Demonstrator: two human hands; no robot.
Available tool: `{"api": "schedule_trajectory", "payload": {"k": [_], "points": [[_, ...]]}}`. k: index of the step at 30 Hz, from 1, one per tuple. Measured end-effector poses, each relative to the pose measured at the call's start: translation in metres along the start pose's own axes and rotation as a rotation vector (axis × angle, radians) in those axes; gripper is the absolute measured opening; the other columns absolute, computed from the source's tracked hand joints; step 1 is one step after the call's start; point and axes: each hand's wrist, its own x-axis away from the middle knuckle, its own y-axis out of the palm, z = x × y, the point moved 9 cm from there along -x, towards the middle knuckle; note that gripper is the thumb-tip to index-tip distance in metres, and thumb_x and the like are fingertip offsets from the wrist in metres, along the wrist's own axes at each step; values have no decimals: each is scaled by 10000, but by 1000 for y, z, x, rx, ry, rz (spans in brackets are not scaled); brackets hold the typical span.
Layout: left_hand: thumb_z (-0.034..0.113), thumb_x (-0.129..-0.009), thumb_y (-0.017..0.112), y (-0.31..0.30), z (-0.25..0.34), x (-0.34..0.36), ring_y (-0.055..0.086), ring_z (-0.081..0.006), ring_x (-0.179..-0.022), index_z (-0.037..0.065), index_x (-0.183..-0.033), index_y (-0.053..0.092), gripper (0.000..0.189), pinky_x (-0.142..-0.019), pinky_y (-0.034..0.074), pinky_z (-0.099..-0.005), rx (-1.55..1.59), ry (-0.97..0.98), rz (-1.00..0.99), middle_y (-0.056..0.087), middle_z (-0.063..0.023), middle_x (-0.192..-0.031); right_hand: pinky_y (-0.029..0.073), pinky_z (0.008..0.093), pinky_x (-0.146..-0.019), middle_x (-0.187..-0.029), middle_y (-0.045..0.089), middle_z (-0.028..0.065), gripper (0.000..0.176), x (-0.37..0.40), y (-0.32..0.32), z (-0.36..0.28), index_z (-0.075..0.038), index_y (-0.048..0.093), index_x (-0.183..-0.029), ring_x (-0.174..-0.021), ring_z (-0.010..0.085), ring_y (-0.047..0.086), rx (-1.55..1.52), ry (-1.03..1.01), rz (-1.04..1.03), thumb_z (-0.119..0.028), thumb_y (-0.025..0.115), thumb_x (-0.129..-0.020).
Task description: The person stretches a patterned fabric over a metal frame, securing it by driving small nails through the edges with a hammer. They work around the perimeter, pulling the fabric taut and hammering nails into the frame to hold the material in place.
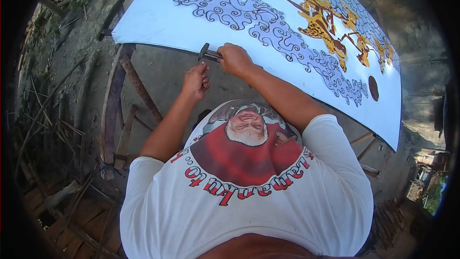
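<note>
My right hand [235, 59] is closed around the handle of a small hammer [204, 52], whose dark head points left over the near edge of a large painted white sheet [163, 31]. Just below the hammer head, my left hand [195, 81] is held up with its fingers curled and the thumb and forefinger pinched together. Whatever may be between those fingertips is too small to make out. Swirling purple cloud shapes [268, 24] and brown and yellow figures [326, 33] cover parts of the sheet, which has a dark edge beneath it.
Wooden legs and braces [112, 100] support the sheet at the left corner. Sticks and branches [43, 100] lie on the ground at far left. Planks and scrap wood [81, 211] are at lower left. A wall [421, 67] stands at the right.
</note>
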Motion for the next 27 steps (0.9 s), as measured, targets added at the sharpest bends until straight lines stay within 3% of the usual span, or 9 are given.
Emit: {"api": "schedule_trajectory", "payload": {"k": [14,19,27], "points": [[287,-925,711,15,21,-15,302,-39,-438,106,-906,630,199,-386,231,-226,-133,44,-53,354,82,-579,530,500,-814,-962,667,233,178,-13,4,2,2,659,-915,-906,407,666,60,62,-88,-149,651,-820],[221,-880,748,15,31,-21,310,-51,-422,89,-892,618,186,-379,231,-238,-73,34,59,379,67,-579,497,518,-786,-848,640,247,161,-13,4,5,16,630,-843,-859,435,630,-38,57,-68,-139,642,-804],[110,-862,715,13,31,-32,336,-71,-417,67,-873,574,148,-371,251,-260,-86,104,145,431,36,-601,517,505,-770,-832,676,228,163,-10,9,12,-1,675,-837,-831,415,664,-111,93,-24,-161,657,-812]]}}
